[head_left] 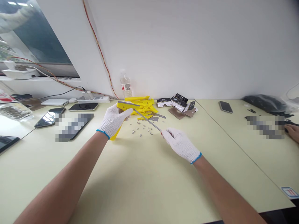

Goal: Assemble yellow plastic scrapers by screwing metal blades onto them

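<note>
Two gloved hands, then. What is the left one doing?

The left hand (113, 120), in a white knit glove with a blue cuff, has its grip closed around a yellow handle (121, 106), whose lower end pokes out below the palm. A metal strip (128, 103) lies along the handle's top.

And the right?

The right hand (181, 144), gloved the same way, has a narrow grip, pinched on the end of a metal rod (147, 120). The rod's far end reaches the yellow handle, but whether it touches, I can't tell.

What's on the tabletop (140, 186) beneath them?

Small screws (141, 129) lie scattered just past the hands, with a heap of yellow plastic parts (142, 105) beyond and metal blades (158, 115) beside it. Further along, black-and-white cartons (178, 102) sit on brown cardboard (175, 112), and a plastic bottle (125, 84) stands by the wall (187, 46).

And around the room?

Phones (83, 107) lie on both sides, a power strip (93, 99) sits against the wall, and a window (35, 37) is on the left. Far right, another person's hand (292, 132) rests near a black bag (263, 102).
</note>
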The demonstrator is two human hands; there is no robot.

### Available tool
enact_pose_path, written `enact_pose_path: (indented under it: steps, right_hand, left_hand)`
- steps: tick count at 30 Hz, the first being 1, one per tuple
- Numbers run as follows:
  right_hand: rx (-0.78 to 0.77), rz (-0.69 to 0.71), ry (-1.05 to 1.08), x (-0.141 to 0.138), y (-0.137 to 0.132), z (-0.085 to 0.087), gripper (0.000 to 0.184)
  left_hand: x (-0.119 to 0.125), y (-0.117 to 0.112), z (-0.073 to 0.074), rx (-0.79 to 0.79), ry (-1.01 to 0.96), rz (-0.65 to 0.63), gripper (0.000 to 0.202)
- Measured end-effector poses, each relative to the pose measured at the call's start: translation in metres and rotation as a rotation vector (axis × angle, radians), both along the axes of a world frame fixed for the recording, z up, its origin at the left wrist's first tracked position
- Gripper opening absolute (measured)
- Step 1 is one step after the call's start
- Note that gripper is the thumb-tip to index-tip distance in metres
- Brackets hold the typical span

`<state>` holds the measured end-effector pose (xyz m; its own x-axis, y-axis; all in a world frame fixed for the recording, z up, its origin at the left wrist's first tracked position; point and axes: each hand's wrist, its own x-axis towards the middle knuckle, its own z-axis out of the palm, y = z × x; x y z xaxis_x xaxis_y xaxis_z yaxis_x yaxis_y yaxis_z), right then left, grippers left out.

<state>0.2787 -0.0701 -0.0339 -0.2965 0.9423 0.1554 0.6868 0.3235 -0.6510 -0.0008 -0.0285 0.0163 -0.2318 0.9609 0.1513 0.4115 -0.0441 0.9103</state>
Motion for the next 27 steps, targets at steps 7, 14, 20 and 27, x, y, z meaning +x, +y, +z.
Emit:
enact_pose_path:
  steps: [7,14,20,27]
  right_hand:
    - [-0.003,0.024,0.031,0.002,0.001,-0.003,0.049]
    - [-0.068,0.042,0.164,0.000,0.000,0.000,0.050]
    - [-0.562,0.129,0.410,0.003,-0.010,0.005,0.065]
    - [-0.639,-0.009,0.460,-0.005,-0.012,0.001,0.052]
  left_hand:
    - [0.002,-0.001,-0.001,0.017,-0.018,-0.015,0.028]
    - [0.002,-0.001,-0.004,0.038,0.071,-0.010,0.028]
    - [-0.004,0.006,-0.013,0.138,0.303,-0.018,0.034]
    - [-0.006,0.008,-0.017,0.223,0.371,-0.028,0.037]
